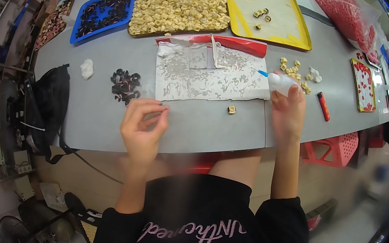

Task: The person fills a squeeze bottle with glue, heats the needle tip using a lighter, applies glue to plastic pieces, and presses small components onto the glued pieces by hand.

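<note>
Currently the right hand (287, 106) grips one bottle (281, 82) at the card's (208, 87) right edge; the left hand (143, 125) pinches something too small to name. One block (232, 109) lies toward the table's (193, 133) front edge, one lighter (323, 107) farther right.

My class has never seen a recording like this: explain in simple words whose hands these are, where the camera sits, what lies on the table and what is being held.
There is no machine here, only a person's bare hands. The single picture comes from a camera on that person's head, looking forward and down, so their own lap and black shirt show below.

The right hand holds a white bottle with a blue tip. The left hand has its fingertips close together; anything between them is too small to identify.

On the grey table lie a stained white sheet, a dark pile, loose cream pieces and trays of small parts behind.
</note>
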Tool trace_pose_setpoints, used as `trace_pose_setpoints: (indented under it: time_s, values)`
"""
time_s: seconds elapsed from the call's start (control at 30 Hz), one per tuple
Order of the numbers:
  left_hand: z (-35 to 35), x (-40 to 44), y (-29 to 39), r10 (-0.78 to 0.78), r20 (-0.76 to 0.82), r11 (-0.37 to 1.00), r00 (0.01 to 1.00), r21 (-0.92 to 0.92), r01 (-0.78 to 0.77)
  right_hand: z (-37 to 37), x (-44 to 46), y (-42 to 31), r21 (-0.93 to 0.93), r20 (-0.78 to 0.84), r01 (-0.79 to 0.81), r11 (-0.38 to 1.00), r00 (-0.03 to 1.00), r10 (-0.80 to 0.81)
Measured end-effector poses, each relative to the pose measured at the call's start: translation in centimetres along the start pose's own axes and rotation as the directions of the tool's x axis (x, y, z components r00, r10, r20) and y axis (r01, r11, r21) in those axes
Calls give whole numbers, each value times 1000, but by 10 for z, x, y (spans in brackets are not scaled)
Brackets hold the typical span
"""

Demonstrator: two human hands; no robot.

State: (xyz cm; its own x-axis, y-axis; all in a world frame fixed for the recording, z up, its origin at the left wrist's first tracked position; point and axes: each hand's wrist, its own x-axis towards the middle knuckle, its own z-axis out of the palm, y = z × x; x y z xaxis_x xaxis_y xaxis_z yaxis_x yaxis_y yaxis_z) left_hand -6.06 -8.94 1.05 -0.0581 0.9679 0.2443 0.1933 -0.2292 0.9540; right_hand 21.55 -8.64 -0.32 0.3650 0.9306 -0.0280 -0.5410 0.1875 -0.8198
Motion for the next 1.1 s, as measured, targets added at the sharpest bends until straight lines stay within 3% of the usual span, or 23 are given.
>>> trace_pose_setpoints:
  time_s: [0.23, 0.43, 0.53, 0.73, 1.1]
  values:
    - [31, -9, 9, 42, 185, 987, 982, -160, -12, 24, -10, -8, -10, -22, 96, 995, 995, -97]
    - [50, -15, 13, 118, 199, 950, 973, -307, -52, 33, -17, -5, -31, 49, 87, 996, 995, -85]
    - [54, -18, 9, 169, 178, 965, 969, -232, -126, 44, -19, -3, -12, 91, 85, 996, 992, -83]
    - [65, -7, 9, 232, -6, 948, 973, -225, -227, 48, -19, 1, 6, 99, 100, 995, 990, -100]
    - [72, 4, 5, 247, 55, 953, 968, -194, -232, 54, -7, 3, 28, 91, 121, 992, 988, -123]
